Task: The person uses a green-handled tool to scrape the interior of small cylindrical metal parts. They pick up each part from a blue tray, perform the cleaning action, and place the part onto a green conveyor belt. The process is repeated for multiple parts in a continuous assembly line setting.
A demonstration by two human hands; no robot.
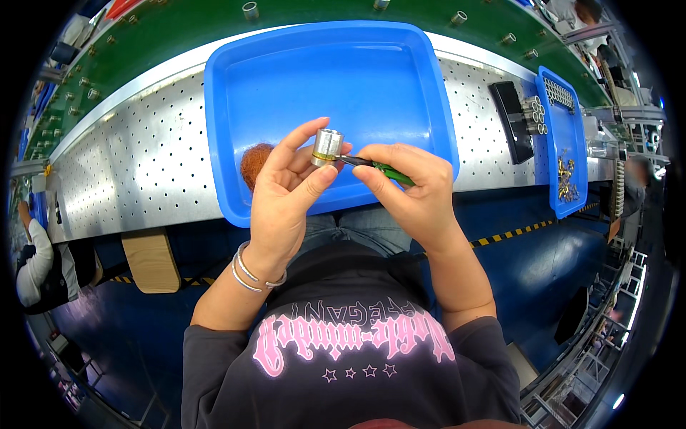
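Observation:
Upright between the fingers and thumb of my left hand [280, 196] is a shiny metal cylinder [329, 143] with a yellowish band near its lower end. My right hand [418, 186] grips a green-handled hand tool [393, 174] with a dark, tapered tip. That tip meets the cylinder's side at the band, or comes very close to it. Both hands are over the near part of a large blue tray [332, 30]. Inside the tray, by my left fingers, lies a reddish-brown fibrous ball [255, 164], partly hidden by that hand.
The tray sits on a perforated metal worktop [153, 154]. To the right are a black phone-like slab [512, 121], several metal cylinders [533, 114] and a smaller blue tray [554, 168] with small brass-coloured parts [567, 180]. Beyond runs a green belt [314, 11] carrying scattered cylinders.

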